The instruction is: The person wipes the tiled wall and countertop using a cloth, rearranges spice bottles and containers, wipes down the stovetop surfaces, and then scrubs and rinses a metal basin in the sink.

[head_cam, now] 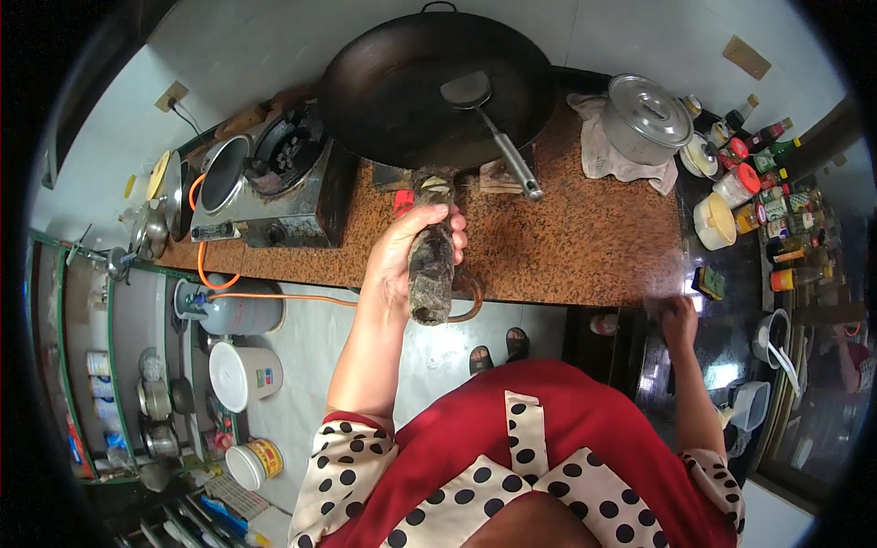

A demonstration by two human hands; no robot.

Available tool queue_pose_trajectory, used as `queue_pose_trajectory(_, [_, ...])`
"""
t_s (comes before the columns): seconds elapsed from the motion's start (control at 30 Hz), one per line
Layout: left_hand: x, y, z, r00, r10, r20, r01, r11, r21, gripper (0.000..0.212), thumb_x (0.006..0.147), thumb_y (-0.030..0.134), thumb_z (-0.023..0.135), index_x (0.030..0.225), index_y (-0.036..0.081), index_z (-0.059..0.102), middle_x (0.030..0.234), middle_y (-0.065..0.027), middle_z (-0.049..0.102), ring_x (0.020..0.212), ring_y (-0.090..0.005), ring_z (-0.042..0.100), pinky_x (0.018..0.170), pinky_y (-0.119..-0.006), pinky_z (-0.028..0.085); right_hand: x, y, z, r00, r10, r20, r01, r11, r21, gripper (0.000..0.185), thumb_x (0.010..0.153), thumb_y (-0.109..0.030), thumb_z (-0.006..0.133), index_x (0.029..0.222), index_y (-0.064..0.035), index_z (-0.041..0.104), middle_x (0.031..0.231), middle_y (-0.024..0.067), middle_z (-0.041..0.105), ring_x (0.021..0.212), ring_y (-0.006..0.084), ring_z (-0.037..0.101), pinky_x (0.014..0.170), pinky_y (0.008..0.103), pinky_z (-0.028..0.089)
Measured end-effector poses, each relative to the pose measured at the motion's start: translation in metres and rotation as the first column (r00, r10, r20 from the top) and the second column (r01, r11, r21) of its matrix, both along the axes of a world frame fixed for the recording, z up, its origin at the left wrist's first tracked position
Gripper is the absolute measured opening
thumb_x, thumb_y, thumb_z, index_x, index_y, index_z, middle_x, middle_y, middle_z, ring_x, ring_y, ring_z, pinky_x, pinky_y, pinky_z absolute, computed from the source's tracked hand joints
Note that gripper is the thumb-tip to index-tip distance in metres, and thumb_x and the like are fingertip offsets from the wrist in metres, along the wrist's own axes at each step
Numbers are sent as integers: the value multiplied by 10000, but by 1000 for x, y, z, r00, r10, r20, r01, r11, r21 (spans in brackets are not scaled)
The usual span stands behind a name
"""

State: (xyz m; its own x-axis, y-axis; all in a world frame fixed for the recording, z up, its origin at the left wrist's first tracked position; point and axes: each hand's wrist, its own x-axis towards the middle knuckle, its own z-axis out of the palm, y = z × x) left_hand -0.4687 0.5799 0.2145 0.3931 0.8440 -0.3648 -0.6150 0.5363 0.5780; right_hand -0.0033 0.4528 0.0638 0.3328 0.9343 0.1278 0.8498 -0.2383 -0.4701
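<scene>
My left hand (435,229) is wrapped around the thick, worn handle (430,274) of a large black wok (397,89). Inside the wok lies a metal spatula (508,147), its blade on the inner surface and its handle sticking out over the near right rim. Whether the wok rests on something or is held up is hidden beneath it. Far to the right, my right hand (677,320) is at the front edge of the speckled brown counter (575,240). That hand is blurred, so anything in its fingers cannot be made out. A sponge (709,283) lies just beyond it.
A gas stove (288,222) with a smaller pan (226,175) stands left. A lidded metal pot (647,127) sits on a cloth (595,154) at back right, beside several bottles and jars (788,205). Below are a gas cylinder (250,312) and a white bucket (240,377).
</scene>
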Motion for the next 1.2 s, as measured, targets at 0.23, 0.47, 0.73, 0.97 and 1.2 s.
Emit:
queue_pose_trajectory(0.23, [7,11,-3,980,-24,195,29,999,-26,221,842,165,591,955,-8,512,826,-54,544,699,-129,553,594,-263,518,-106,151,-21,924,373,-89,-337,901,273,346,681,35,537,990,-92,628,1107,111,529,1060,337,478,920,398,394])
queue_pose_trajectory(0.47, [14,22,-19,994,24,110,-19,999,-51,192,799,212,678,852,56,581,782,-80,625,676,-181,621,591,-323,546,-213,212,-68,855,501,134,-519,817,252,544,709,20,582,1223,-95,444,1214,142,457,1091,376,440,929,425,374])
queue_pose_trajectory(0.73, [-30,-11,-52,996,46,71,-39,994,-99,724,837,522,579,1237,-38,352,1061,-203,581,886,-276,623,736,-414,534,-197,148,-60,673,701,235,-734,672,96,329,734,-20,556,1055,-89,539,1097,125,518,959,365,493,781,434,406])
queue_pose_trajectory(0.97, [-231,-138,-175,976,72,-204,-141,926,-350,304,861,263,614,1066,43,563,953,-105,627,825,-261,642,719,-380,543,-259,83,16,994,106,22,-98,966,-240,346,754,-76,578,1100,-78,577,1029,175,619,956,347,579,837,392,442])
queue_pose_trajectory(1.2, [-390,-251,-253,785,431,-445,-619,573,-537,182,873,186,533,969,31,529,891,-113,580,783,-273,597,695,-383,523,-495,79,93,693,665,278,-718,604,346,387,651,99,517,994,-73,564,1091,126,557,1023,346,513,871,404,433])
